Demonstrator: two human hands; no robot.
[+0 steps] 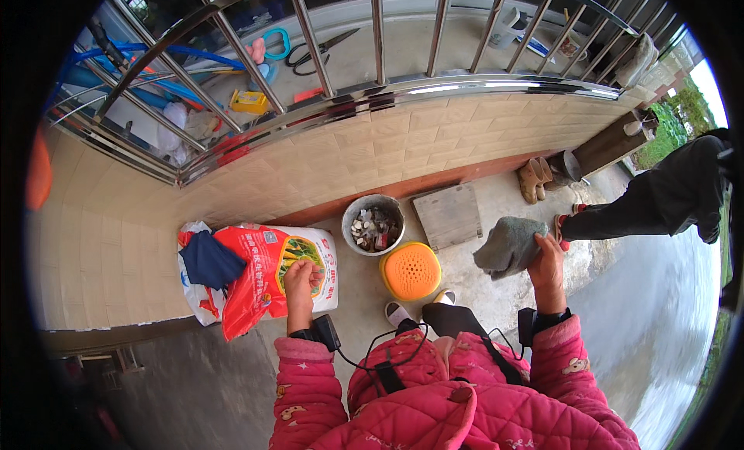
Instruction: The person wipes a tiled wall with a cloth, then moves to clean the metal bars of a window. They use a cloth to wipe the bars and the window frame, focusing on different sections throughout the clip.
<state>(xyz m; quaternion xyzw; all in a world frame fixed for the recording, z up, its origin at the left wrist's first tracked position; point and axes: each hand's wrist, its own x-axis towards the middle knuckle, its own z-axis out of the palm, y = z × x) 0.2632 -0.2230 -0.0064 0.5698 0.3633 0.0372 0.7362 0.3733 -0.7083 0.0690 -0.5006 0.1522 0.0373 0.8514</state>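
My right hand (548, 263) grips the edge of a grey-green cloth (509, 246), which hangs folded out to its left, above the concrete floor. My left hand (303, 278) is raised in front of a red and white printed sack (273, 270), its fingers curled; whether something small is between them cannot be told. Below and between my hands stands an orange plastic stool (411, 271) with holes in its seat. Just beyond the stool is a bucket (373, 225) with rubbish in it. A dark blue cloth (213, 259) lies on the sack.
A wooden board (449, 215) lies by the tiled wall (430, 127), below metal window bars (378, 34). Scissors (319, 52) and a yellow box (249, 102) are on the sill. Rubber boots (535, 180) stand farther right, near a person in dark trousers (645, 200).
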